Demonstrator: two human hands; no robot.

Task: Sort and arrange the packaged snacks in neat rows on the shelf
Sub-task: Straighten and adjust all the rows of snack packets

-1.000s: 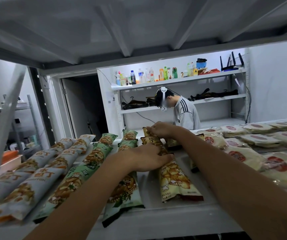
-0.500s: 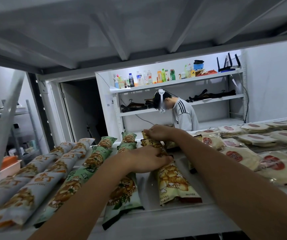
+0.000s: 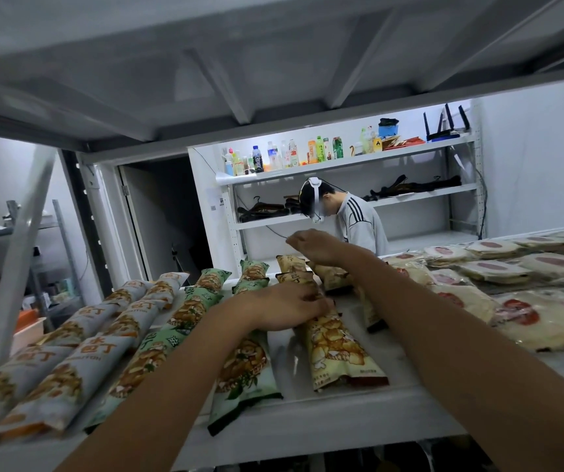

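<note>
Long green plastic snack packets and grey-white plastic snack packets lie in slanted rows on the left of the white metal shelf. Flat round pale packets with red labels are spread on its right. Beyond the shelf, a person in a grey striped top bends below a back rack of drink bottles.

The right forearm crosses one yellow packet (most of it is hidden), and the left forearm covers part of a green one.

A cream-yellow plastic snack packet lies flat mid-shelf. Its long axis runs front to back, with the dark red sealed end towards the front edge. The left hand grips its far end, fingers curled over it. The right hand hovers above the far yellow packets with fingers bent. I cannot tell whether it pinches anything.
</note>
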